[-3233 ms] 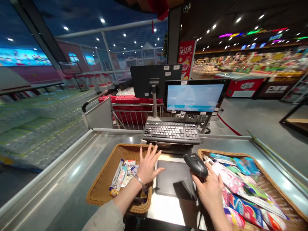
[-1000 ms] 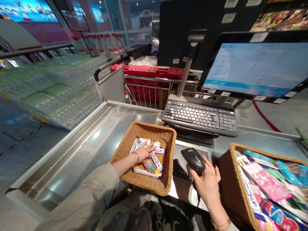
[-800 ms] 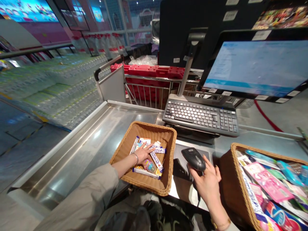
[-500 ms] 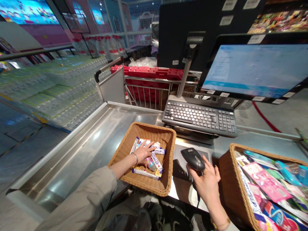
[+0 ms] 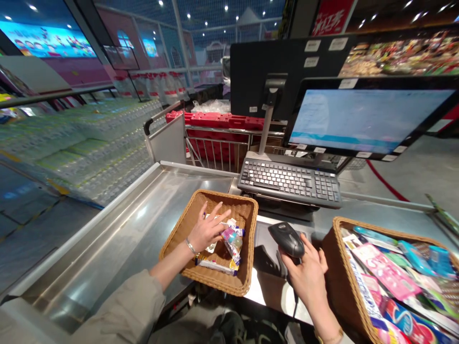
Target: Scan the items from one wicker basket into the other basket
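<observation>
Metal sheet, smooth and shiny, forms the worktop (image 5: 125, 229) before you, with a raised rim along its left side and far edge. Beyond that edge stands a wire trolley (image 5: 218, 153) beneath a red plastic piece (image 5: 222, 122); stacks of wrapped bottles (image 5: 96, 143) fill the floor on your left, and a blurred goods display (image 5: 401, 57) spreads out at far right under ceiling lights. On the far side of the worktop you face a keyboard (image 5: 290, 181) with a lit monitor (image 5: 366, 117) behind it, beside a second screen (image 5: 251, 71) turned away from you.

Your left forearm, in a loose grey sleeve (image 5: 132, 296), comes in from the lower left. Your left hand (image 5: 208, 232) is palm down over the left basket (image 5: 211, 279), its fingers spread. It touches a pink-and-blue packet (image 5: 234, 237) by the basket's right side; you cannot tell from here whether the hidden thumb pinches it. Long wrapped bars (image 5: 217, 266) lie below.

Your right hand, (image 5: 308, 267) coming from the lower right, is closed around a black scanner (image 5: 287, 239), held between both baskets, its rounded head tilted to the upper left. The right basket (image 5: 335, 286), just beside that hand, is heaped with packaged goods (image 5: 387, 272).
</observation>
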`<state>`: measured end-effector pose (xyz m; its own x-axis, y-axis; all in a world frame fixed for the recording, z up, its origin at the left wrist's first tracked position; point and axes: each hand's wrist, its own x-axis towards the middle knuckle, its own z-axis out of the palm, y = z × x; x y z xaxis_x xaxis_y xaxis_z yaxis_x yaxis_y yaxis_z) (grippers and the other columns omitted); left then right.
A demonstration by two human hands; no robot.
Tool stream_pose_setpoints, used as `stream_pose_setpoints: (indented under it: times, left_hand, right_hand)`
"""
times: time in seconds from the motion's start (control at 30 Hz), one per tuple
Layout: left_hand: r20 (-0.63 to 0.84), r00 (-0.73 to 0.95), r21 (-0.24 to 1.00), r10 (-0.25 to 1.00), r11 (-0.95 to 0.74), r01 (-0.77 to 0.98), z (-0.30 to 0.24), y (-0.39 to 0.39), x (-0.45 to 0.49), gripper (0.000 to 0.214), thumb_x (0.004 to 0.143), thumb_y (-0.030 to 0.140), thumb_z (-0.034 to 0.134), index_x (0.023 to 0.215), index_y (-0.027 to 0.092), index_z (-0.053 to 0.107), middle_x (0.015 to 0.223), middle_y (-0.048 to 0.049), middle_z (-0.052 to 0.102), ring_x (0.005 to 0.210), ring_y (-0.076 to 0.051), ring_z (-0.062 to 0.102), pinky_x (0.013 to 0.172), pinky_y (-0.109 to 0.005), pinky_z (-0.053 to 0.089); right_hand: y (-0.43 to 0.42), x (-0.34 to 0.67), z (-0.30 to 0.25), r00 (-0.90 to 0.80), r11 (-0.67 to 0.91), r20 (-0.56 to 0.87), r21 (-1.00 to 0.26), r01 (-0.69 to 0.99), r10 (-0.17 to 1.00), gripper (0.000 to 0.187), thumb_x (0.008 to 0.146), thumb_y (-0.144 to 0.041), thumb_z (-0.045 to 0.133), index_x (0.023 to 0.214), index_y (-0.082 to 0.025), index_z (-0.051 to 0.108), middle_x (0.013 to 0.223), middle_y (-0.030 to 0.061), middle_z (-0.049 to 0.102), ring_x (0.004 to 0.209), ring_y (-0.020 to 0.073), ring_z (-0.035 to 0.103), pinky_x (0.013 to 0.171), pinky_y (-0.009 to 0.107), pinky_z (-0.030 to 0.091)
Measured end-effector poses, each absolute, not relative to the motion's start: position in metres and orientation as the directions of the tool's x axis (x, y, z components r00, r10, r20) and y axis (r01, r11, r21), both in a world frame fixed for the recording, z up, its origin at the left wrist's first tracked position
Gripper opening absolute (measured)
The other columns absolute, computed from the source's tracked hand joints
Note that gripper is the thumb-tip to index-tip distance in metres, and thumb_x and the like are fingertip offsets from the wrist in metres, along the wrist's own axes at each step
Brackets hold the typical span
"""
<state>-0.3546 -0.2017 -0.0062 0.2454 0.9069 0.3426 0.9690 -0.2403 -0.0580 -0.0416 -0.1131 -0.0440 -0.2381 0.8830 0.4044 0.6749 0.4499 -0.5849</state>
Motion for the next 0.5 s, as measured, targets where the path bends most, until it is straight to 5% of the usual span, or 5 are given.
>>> stream_pose_setpoints:
  times: [0.2, 0.5]
  left_hand:
    - [0.643, 0.307, -0.181, 0.701, -0.250, 0.951, 0.002, -0.203, -0.341, 0.021, 0.083, 0.034, 0.065, 0.104, 0.030, 0.065, 0.128, -0.0016, 0.063, 0.142, -0.026, 0.027, 0.115, -0.062, 0.003]
    - [0.764, 0.319, -0.237, 0.561, -0.216, 0.947, 0.017, -0.206, -0.323, 0.027, 0.084, 0.024, 0.064, 0.109, 0.035, 0.064, 0.120, 0.0018, 0.068, 0.142, -0.024, 0.024, 0.115, -0.062, 0.003]
  right_hand:
    - [-0.112, -0.035, -0.042, -0.220, 0.467, 0.445, -0.583, 0.664, 0.868, 0.040, 0.078, -0.056, 0.053, 0.088, -0.021, 0.069, 0.108, 0.0104, 0.070, 0.120, 0.0302, 0.053, 0.108, 0.058, 0.016]
    - [-0.112, -0.025, -0.036, -0.207, 0.451, 0.437, -0.584, 0.675, 0.875, 0.038, 0.078, -0.053, 0.054, 0.092, -0.021, 0.068, 0.114, 0.0112, 0.067, 0.122, 0.0288, 0.051, 0.110, 0.057, 0.015]
